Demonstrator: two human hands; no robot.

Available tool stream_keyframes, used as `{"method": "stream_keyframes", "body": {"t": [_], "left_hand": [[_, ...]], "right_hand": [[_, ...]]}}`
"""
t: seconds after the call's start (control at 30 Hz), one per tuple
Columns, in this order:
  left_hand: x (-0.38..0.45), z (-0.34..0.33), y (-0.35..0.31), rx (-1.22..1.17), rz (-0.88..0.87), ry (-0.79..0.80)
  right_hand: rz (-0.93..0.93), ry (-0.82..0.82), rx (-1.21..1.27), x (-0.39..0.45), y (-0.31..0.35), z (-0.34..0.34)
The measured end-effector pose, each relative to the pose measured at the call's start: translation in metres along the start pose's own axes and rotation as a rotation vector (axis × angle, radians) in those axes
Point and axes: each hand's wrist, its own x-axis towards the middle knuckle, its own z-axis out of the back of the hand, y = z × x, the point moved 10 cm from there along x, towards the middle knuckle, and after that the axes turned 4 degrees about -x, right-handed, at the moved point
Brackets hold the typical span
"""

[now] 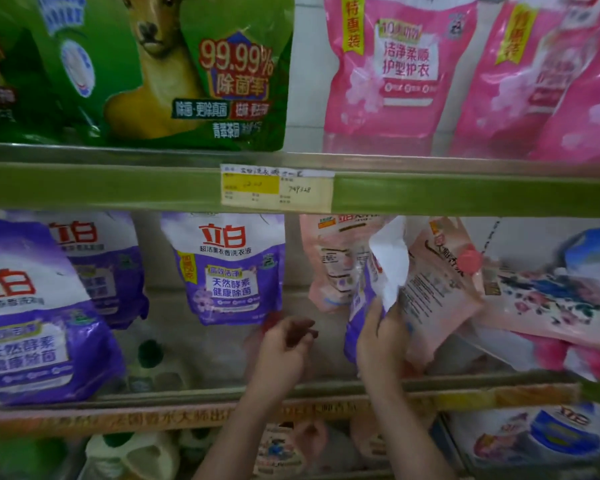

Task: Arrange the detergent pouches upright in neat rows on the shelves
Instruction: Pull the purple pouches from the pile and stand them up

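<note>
On the middle shelf, the right hand grips a purple-and-white pouch, edge-on and tilted, just beside a leaning pink pouch. The left hand hovers loosely curled, holding nothing, below an upright purple pouch.

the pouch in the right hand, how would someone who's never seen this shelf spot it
Find the yellow price label on the green shelf edge, then look below and right. The right hand grips a purple pouch turned edge-on with its white back showing, unlike the front-facing purple pouches to its left.
</note>
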Motion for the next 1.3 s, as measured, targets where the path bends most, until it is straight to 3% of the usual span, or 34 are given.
{"method": "stream_keyframes", "body": {"t": [0.1, 0.23, 0.4, 0.47, 0.57, 0.7, 0.87, 1.0, 1.2, 1.3], "left_hand": [[-0.002, 0.013, -0.002, 0.020, -0.002, -0.022], [-0.002, 0.009, -0.003, 0.034, -0.002, -0.002], [0.011, 0.014, -0.018, 0.060, 0.000, -0.053], [0.013, 0.019, -0.015, -0.075, 0.073, -0.026], [0.006, 0.032, -0.003, -0.485, 0.211, 0.045], [0.004, 0.093, -0.004, -0.609, 0.148, -0.127], [-0.006, 0.181, -0.033, -0.445, -0.076, -0.443], [-0.010, 0.213, -0.040, -0.341, -0.176, -0.563], [-0.009, 0.222, -0.009, -0.344, -0.068, -0.649], [-0.012, 0.221, -0.015, -0.193, -0.069, -0.637]], "right_hand": [[-0.131, -0.074, 0.050, 0.010, -0.015, 0.017], [-0.264, -0.077, 0.308, 0.029, -0.016, 0.046], [-0.380, 0.238, 0.399, 0.016, -0.007, 0.045], [-0.413, 0.388, 0.493, 0.002, 0.007, 0.032], [-0.413, 0.550, 0.621, -0.017, 0.030, 0.008], [-0.390, 0.662, 0.636, -0.026, 0.053, -0.027], [-0.305, 0.616, 0.499, -0.029, 0.076, -0.078], [-0.268, 0.567, 0.417, -0.032, 0.074, -0.112], [-0.410, 0.622, 0.545, -0.059, 0.043, -0.145], [-0.400, 0.640, 0.580, -0.060, 0.041, -0.146]]}}
